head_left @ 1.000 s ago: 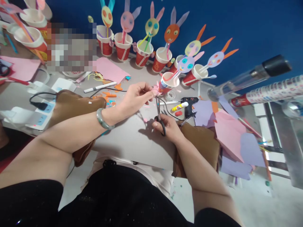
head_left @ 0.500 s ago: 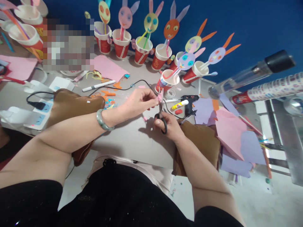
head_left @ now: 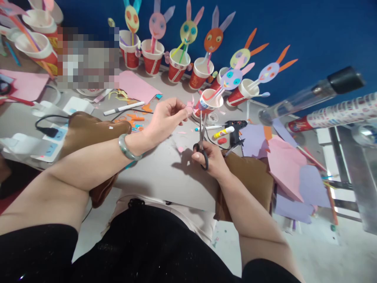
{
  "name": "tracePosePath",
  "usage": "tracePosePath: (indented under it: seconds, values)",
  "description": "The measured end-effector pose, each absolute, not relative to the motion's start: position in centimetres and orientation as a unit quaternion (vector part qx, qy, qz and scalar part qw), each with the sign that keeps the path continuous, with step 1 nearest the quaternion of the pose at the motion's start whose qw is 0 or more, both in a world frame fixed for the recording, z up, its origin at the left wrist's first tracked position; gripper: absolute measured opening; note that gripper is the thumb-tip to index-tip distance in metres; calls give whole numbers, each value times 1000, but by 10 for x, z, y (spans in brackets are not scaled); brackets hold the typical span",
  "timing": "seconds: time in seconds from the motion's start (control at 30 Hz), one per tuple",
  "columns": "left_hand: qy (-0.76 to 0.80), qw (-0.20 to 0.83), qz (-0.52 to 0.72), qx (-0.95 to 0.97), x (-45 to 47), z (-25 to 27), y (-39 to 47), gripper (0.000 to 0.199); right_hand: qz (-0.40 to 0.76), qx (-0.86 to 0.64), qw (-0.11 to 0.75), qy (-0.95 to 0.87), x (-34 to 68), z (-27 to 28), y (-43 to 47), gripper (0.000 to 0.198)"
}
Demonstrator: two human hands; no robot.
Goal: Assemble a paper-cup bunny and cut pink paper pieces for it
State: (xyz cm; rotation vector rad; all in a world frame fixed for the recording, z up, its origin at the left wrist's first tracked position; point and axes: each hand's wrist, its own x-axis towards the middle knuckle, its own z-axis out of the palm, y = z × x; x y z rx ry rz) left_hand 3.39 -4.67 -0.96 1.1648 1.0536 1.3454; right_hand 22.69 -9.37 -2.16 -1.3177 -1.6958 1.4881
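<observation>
My left hand (head_left: 169, 120) pinches a small piece of pink paper (head_left: 191, 106) between thumb and fingertips, just above the table. To its right, my right hand (head_left: 212, 159) is closed round the black handles of a pair of scissors (head_left: 202, 135). The blades point away from me, slightly parted, and stand apart from the paper. A small pink scrap (head_left: 180, 149) lies on the table below my hands. Right behind the paper stands a red paper cup (head_left: 210, 98) with a purple rabbit face (head_left: 232, 78) on straws.
More cups with rabbit faces (head_left: 188, 32) line the blue wall. A glue stick (head_left: 224, 132) and a black glue gun (head_left: 235, 131) lie right of the scissors. Orange and blue scraps (head_left: 134, 118), a white pen (head_left: 123, 108) and a power strip (head_left: 51, 139) are at left. Pink sheets (head_left: 285, 161) lie at right.
My left hand has moved left with the pink paper, away from the scissor blades. The scissors stay nearly in place, their blades now free of the paper.
</observation>
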Motion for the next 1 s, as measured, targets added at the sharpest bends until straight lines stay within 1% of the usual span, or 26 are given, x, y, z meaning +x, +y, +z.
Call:
tracePosePath:
  seconds: [0.13, 0.27, 0.6, 0.77, 1.0]
  values:
    - [445, 494, 548, 507, 33, -8, -49, 25, 572, -483, 235, -620, 224, -21, -95, 65]
    - [450, 480, 549, 515, 33, -6, -50, 24, 570, -498, 223, -615, 223, -22, -95, 65]
    - [439, 511, 484, 559, 38, -17, -54, 13, 563, -503, 241, -610, 223, -22, -94, 66]
    - [434, 527, 453, 573, 40, -17, -57, 11, 565, -500, 257, -604, 222, -21, -93, 67]
    - [425, 538, 448, 573, 40, -16, -60, 8, 562, -501, 254, -608, 223, -21, -93, 66]
